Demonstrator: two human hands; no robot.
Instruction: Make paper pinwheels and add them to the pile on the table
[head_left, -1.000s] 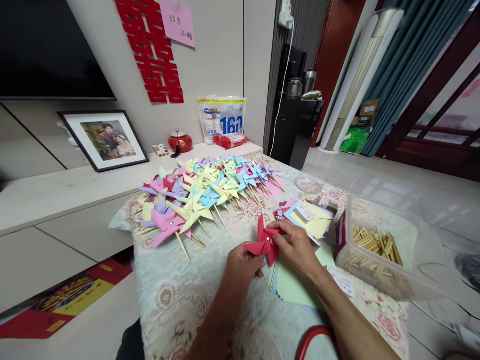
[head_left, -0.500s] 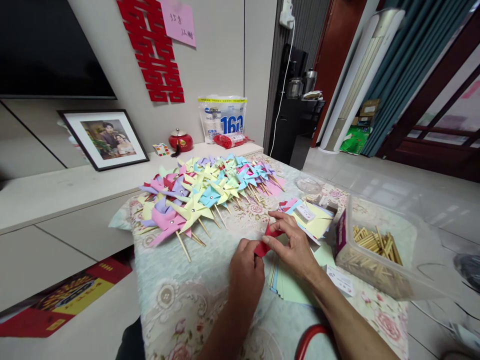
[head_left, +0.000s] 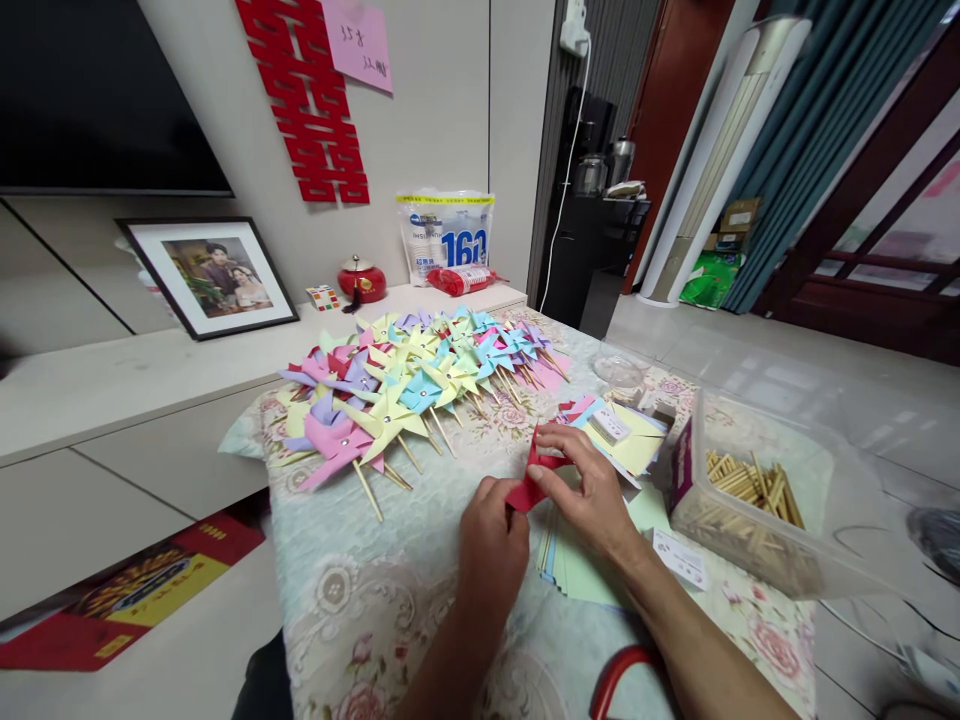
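Note:
A folded piece of red paper, shaped like part of a pinwheel, is held above the table between both hands. My left hand is closed round its near-left end. From the right, the thumb and fingers of my right hand pinch its folds; some of the paper is hidden behind them. Beyond the hands lies a heap of finished paper pinwheels on wooden sticks, in pink, yellow, blue and purple. Beneath my right hand and forearm is a stack of pale green paper sheets.
A clear plastic tub of short wooden sticks stands on the right. Coloured paper squares and a small white box lie beside it. Red handles show near my right forearm. A clear round lid lies at the table's far edge.
The red paper has turned slightly, and a pointed flap now stands up by the right fingers. Both hands stay almost in place, still holding it.

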